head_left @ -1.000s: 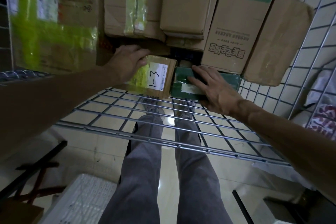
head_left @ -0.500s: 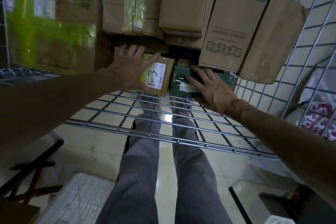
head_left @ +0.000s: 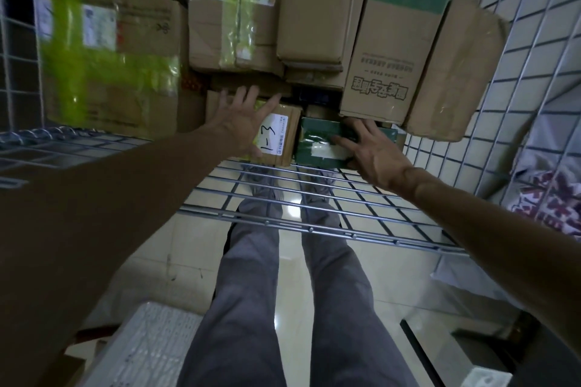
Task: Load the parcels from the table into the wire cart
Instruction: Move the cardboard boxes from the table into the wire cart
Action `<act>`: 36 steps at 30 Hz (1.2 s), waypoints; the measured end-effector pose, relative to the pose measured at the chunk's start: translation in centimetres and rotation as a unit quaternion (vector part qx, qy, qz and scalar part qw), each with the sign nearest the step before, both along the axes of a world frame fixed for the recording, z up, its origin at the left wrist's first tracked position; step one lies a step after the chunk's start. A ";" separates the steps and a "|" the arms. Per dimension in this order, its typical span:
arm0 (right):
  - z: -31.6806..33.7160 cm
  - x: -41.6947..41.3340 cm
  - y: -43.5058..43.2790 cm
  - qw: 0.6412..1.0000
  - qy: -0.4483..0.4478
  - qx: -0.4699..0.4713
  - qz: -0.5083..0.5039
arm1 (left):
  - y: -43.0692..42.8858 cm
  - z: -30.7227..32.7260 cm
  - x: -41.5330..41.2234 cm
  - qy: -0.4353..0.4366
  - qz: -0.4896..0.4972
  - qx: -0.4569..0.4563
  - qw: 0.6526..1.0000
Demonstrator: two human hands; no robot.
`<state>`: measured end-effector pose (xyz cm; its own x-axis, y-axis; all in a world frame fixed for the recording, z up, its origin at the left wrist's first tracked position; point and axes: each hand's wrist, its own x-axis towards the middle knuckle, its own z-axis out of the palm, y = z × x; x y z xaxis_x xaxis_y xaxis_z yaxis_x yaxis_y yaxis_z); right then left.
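From the head view, our left grip (head_left: 242,126) lies spread flat on the brown parcel marked 1-3 (head_left: 283,138). Our right grip (head_left: 374,157) rests nearly straight-fingered on the green parcel (head_left: 314,141) touching beside it, both inside the wire cart (head_left: 314,228).

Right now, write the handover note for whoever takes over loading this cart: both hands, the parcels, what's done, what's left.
Left grip: open, fingers spread, resting on the brown parcel marked 1-3.
Right grip: open, fingers lying flat on the green parcel.
Parcels: both sit side by side on the wire cart floor, against the stacked cartons.
Done: these two are in the cart.
Left: let go and fetch more from the table. It is out of view, so I cannot tell how many remain.
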<state>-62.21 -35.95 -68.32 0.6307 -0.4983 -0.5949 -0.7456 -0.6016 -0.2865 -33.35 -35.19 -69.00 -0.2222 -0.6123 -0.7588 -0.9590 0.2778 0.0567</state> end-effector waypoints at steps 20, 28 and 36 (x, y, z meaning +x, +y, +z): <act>28.8 6.1 -7.1 0.969 0.018 0.010 -0.247 | -0.7 33.1 7.6 0.122 0.314 -0.080 0.938; 40.7 13.2 -13.0 0.991 -0.045 -0.033 -0.118 | 0.3 43.4 9.4 0.092 0.422 -0.211 0.877; 47.6 20.0 -13.0 0.989 -0.110 -0.095 0.017 | 8.5 50.3 12.0 0.003 0.500 -0.294 0.814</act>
